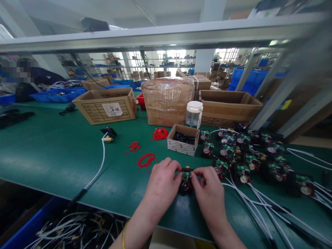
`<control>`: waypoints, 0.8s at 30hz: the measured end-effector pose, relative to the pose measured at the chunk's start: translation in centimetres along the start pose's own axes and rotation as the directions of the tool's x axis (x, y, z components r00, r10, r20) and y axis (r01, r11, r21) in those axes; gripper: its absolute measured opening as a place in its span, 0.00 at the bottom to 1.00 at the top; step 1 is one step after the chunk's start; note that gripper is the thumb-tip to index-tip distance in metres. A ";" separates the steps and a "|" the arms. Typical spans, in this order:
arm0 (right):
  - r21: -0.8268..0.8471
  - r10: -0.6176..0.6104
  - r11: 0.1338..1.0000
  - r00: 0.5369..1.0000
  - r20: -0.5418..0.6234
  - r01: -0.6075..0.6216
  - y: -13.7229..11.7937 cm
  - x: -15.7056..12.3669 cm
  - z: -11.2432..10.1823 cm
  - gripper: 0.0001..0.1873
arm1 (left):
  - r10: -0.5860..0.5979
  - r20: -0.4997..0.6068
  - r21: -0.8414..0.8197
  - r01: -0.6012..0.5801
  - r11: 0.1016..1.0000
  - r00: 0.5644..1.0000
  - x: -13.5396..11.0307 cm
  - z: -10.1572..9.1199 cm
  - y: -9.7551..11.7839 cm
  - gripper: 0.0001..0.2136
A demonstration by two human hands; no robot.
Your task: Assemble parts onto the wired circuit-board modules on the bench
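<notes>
Both of my hands meet over a small black part with a green circuit board [186, 180] on the green table [57, 155]. My left hand [162, 185] pinches its left side, fingers curled. My right hand [209, 190] pinches its right side, and a thin red wire runs across the top between the fingertips. Just left of my hands lies a red wire coil [146, 160]. A small open carton [183, 139] with dark pieces stands behind the part.
Several like parts with white cables [249, 155] crowd the right. More red wire [160, 134] and a white-capped jar [194, 113] sit further back, with cardboard boxes [106, 105] behind. A white cable [100, 166] runs to a blue bin [38, 224] below the front edge. A person sits far left.
</notes>
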State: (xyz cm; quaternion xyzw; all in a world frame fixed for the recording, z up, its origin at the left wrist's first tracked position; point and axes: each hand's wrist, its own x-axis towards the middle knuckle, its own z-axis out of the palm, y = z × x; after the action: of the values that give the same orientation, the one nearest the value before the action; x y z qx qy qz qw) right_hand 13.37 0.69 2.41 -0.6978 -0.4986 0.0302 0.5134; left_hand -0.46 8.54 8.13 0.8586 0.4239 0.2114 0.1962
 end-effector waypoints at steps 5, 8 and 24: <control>0.026 0.034 0.999 0.999 -0.006 -0.034 -0.1 0.1 0.1 0.06 | -0.029 0.043 -0.046 0.031 0.998 0.999 0.0 -0.1 0.0 0.07; 0.049 0.051 0.998 0.999 0.001 -0.051 0.0 0.1 0.0 0.05 | -0.032 0.056 -0.063 0.036 0.997 0.998 -0.1 -0.1 -0.1 0.07; 0.086 0.101 0.991 0.995 0.005 -0.101 -1.0 0.4 0.5 0.12 | 0.225 -0.131 -0.086 -0.237 0.968 0.966 -0.4 2.1 -4.5 0.11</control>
State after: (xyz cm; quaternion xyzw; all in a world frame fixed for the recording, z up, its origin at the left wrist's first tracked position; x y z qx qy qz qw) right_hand 12.62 1.25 3.11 -0.6994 -0.4610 0.0780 0.5406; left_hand -2.49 10.41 3.96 0.8767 0.3208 0.3054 0.1875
